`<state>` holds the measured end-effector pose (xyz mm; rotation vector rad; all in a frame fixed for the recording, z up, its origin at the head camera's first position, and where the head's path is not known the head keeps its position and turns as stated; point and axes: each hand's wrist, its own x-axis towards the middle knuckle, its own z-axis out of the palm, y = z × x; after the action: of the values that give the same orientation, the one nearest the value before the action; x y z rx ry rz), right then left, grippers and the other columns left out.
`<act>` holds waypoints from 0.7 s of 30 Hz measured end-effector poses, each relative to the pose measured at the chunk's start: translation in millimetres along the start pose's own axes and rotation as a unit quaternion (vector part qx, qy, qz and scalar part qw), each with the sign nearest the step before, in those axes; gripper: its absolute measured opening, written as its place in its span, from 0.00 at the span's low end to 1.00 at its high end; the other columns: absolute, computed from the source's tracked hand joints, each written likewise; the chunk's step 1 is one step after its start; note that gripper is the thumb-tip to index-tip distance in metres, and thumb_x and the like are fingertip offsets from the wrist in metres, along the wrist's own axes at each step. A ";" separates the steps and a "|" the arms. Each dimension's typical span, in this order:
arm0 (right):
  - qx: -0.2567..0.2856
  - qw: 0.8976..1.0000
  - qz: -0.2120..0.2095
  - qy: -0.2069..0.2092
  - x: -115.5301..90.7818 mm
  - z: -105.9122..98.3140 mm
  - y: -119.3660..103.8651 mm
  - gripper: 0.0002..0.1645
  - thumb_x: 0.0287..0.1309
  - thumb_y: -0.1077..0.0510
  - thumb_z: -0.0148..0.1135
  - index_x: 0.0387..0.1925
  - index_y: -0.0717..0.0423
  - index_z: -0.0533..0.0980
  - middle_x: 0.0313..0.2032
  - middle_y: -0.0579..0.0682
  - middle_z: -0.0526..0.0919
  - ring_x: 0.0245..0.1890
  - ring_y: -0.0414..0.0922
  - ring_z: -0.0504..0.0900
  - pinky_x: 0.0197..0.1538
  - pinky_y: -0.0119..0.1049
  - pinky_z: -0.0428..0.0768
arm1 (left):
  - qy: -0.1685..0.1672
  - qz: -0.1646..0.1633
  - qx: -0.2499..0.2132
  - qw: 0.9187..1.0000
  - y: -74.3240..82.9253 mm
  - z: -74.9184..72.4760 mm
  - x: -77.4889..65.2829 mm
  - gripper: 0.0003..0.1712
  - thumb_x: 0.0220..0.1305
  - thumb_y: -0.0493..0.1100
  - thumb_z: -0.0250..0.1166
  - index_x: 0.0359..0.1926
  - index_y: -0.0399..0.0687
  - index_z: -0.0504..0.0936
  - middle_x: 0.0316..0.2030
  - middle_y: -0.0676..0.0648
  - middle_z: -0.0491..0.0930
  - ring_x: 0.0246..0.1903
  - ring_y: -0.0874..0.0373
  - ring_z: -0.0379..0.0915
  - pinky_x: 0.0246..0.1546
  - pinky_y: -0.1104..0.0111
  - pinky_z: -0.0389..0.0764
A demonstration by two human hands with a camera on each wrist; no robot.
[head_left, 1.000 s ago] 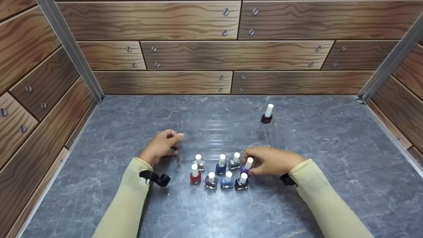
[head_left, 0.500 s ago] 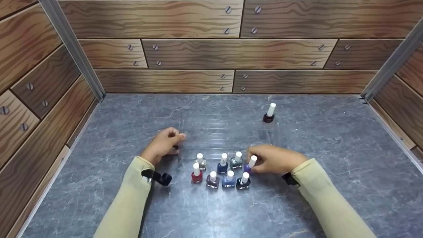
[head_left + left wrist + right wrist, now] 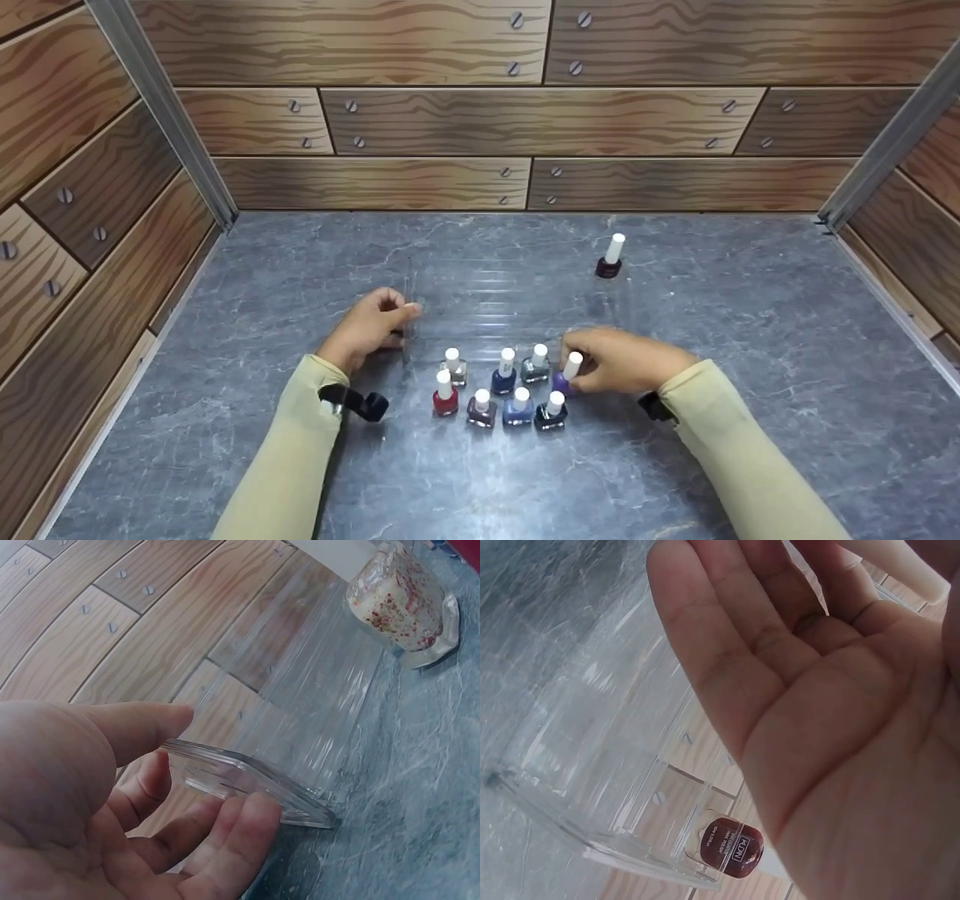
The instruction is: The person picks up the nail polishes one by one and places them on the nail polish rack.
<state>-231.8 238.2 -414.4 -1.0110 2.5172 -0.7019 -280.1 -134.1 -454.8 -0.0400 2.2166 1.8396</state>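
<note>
My left hand (image 3: 367, 330) pinches the left side panel of a clear plastic stepped rack (image 3: 491, 304), thumb above and fingers beneath in the left wrist view. At the rack's front right, my right hand (image 3: 630, 361) grips a purple nail polish bottle (image 3: 572, 366) with a white cap, slightly tilted. Its fingertips are partly hidden. Beside it stand a teal glitter bottle (image 3: 536, 369) and a black bottle (image 3: 552, 416). Further left are a dark blue bottle (image 3: 504, 380), a light blue one (image 3: 517, 412), a mauve one (image 3: 481, 412), a red one (image 3: 445, 403) and a clear glitter bottle (image 3: 405, 607).
A dark red nail polish bottle (image 3: 609, 266) stands upright near the rack's far right corner. The grey marbled tabletop (image 3: 750, 337) is bounded by wood-patterned walls (image 3: 420, 184) at the back and both sides.
The purple bottle and right hand have shifted slightly right, away from the teal and black bottles. My left hand keeps its hold on the rack. The whole view has shifted a little.
</note>
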 end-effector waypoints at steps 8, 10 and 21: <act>0.004 1.000 -0.007 0.008 -2.1 -0.1 1.9 0.09 0.58 0.67 0.67 0.35 0.51 0.77 0.36 0.42 0.81 0.41 0.40 0.82 0.49 0.35 0.86 | 0.008 -0.009 -0.008 1.000 0.4 1.6 0.6 0.15 0.72 0.43 0.68 0.44 0.45 0.69 0.41 0.47 0.72 0.41 0.54 0.71 0.35 0.68 0.85; 0.004 1.000 -0.003 0.008 -2.6 0.2 2.0 0.09 0.57 0.66 0.68 0.35 0.51 0.77 0.35 0.42 0.81 0.41 0.40 0.82 0.48 0.35 0.86 | 0.005 -0.008 -0.013 1.000 0.2 2.1 0.5 0.15 0.71 0.43 0.68 0.44 0.45 0.69 0.41 0.47 0.72 0.40 0.55 0.71 0.35 0.68 0.85; 0.008 1.000 0.013 -0.001 -2.0 -0.8 -0.3 0.10 0.58 0.66 0.68 0.36 0.51 0.76 0.37 0.42 0.81 0.42 0.41 0.83 0.48 0.35 0.85 | -0.003 -0.006 -0.025 1.000 -1.7 -1.1 1.7 0.13 0.71 0.44 0.69 0.36 0.46 0.72 0.36 0.49 0.73 0.38 0.56 0.71 0.35 0.69 0.84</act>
<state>-230.6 239.7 -413.3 -0.9705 2.5152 -0.7122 -281.6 -135.3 -456.7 -0.0567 2.1609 1.8852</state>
